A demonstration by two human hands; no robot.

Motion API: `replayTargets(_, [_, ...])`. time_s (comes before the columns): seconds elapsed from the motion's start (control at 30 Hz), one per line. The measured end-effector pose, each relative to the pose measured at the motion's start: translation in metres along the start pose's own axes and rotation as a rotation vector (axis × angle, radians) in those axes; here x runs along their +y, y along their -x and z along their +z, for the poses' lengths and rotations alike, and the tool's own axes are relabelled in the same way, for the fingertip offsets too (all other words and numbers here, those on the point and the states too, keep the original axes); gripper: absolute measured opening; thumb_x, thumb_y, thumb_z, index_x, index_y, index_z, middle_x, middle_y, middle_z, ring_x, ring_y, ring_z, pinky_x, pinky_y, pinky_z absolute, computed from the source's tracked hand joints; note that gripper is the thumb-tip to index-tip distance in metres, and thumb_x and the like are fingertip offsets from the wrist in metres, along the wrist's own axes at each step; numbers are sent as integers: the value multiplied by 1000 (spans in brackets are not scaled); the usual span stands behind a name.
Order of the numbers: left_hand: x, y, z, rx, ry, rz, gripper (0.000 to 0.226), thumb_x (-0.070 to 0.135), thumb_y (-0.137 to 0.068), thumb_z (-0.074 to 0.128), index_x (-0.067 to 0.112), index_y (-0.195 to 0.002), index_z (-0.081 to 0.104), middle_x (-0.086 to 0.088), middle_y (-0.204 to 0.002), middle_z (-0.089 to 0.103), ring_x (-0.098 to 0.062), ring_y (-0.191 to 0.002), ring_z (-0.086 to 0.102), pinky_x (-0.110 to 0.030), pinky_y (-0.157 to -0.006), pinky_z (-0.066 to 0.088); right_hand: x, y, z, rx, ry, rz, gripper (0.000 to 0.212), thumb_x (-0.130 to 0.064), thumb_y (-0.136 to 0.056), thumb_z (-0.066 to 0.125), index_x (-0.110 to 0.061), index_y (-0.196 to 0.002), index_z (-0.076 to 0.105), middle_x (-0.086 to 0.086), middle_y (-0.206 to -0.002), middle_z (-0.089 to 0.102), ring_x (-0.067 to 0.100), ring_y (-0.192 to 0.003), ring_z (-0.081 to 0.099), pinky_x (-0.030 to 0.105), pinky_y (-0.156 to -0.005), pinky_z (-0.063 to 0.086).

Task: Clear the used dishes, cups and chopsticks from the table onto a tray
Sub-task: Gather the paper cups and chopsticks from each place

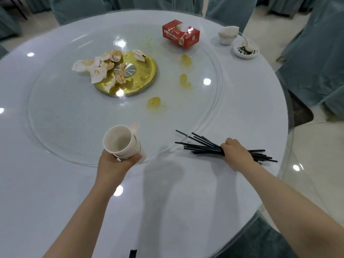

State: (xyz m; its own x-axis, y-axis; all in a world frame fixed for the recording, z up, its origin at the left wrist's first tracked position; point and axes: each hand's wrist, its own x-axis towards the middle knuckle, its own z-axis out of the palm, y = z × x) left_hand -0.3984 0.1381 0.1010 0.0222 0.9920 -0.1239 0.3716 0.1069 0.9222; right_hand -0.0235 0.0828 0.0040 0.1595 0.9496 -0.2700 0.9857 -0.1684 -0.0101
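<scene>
- Black chopsticks (202,146) sit bunched in the right hand (235,155), low right of centre, fanning left over the glass turntable (55,116) rim, long axis roughly left-right across the frame.
- That right hand is clenched round the bundle's middle; tips stick out both sides.
- Left hand (119,162), lower centre, is wrapped round a nested stack of white cups (121,142), mouths tipped towards the camera.
- Both hands are full, so the next load looks out of reach for now.
- Still waiting upper right: stacked small bowls (228,34) and a dirty saucer (245,49), well away, nearer the right hand.
- Red tissue box (181,33) top centre; crumpled napkins (98,66) on the gold disc (139,75).
- No tray in view.
</scene>
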Motion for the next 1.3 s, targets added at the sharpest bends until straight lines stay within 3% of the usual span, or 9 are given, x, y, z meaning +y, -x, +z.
replayTargets(0.23, [-6, 25, -17, 0, 2, 37, 34, 10, -69, 84, 25, -95, 68, 26, -80, 69, 10, -74, 61, -12, -61, 43, -27, 36, 15, -34, 233, -124, 24, -20, -86, 49, -14, -109, 53, 3, -112, 48, 24, -104, 46, 31, -71, 33])
replayTargets(0.4, [-13, 53, -45, -8, 46, 67, 35, 8, -71, 83, 27, -96, 67, 27, -81, 69, 9, -74, 62, -19, -66, 43, -58, 83, 25, -49, 217, -188, 22, -23, -84, 48, -17, -105, 50, 0, -103, 60, 23, -96, 56, 34, -80, 36])
replayTargets(0.57, [-23, 91, -73, -30, 112, 115, 32, 12, -69, 84, 34, -86, 68, 24, -79, 70, 8, -72, 62, -8, -57, 45, -88, 128, 22, -116, 123, -186, 20, -21, -88, 47, -13, -106, 43, 3, -94, 61, 25, -79, 58, 31, -60, 32])
replayTargets(0.67, [-30, 108, -84, -69, 140, 114, 30, 23, -62, 83, 37, -85, 68, 22, -82, 71, 6, -75, 64, -14, -62, 45, -99, 156, 18, -111, 114, -146, 15, -22, -88, 47, -16, -100, 39, -3, -77, 48, 22, -66, 46, 31, -55, 32])
replayTargets(0.73, [-32, 115, -83, -104, 148, 141, 35, 14, -67, 85, 41, -81, 69, 22, -81, 71, 6, -74, 64, -16, -63, 45, -102, 173, 11, -71, 131, -120, 17, -25, -88, 49, -19, -95, 36, -5, -71, 43, 22, -64, 47, 30, -53, 32])
replayTargets(0.8, [-28, 126, -79, -118, 151, 165, 47, 4, -70, 82, 49, -76, 68, 26, -77, 70, 9, -71, 63, -9, -57, 46, -101, 193, 2, -18, 163, -98, 17, -28, -87, 50, -19, -97, 39, -3, -78, 54, 25, -68, 56, 30, -53, 33])
replayTargets(0.93, [-11, 160, -62, -192, 173, 231, 46, 7, -66, 84, 49, -76, 68, 27, -74, 69, 10, -71, 63, -3, -54, 43, -85, 237, -18, 27, 161, -54, 17, -28, -87, 51, -19, -97, 39, -1, -85, 61, 25, -72, 61, 31, -52, 35])
replayTargets(1.07, [12, 181, -36, -248, 194, 274, 42, 6, -65, 86, 35, -87, 66, 27, -81, 70, 10, -75, 63, -3, -58, 44, -56, 275, -49, 130, 148, 27, 16, -25, -88, 53, -21, -92, 38, -4, -75, 55, 21, -59, 49, 32, -50, 39])
replayTargets(1.3, [72, 268, 70, -367, 175, 381, 43, 8, -64, 87, 37, -84, 63, 31, -80, 67, 12, -75, 61, -5, -56, 45, 35, 392, -79, 317, 198, 213, 10, -25, -89, 50, -21, -91, 41, -2, -78, 59, 26, -66, 59, 33, -52, 42])
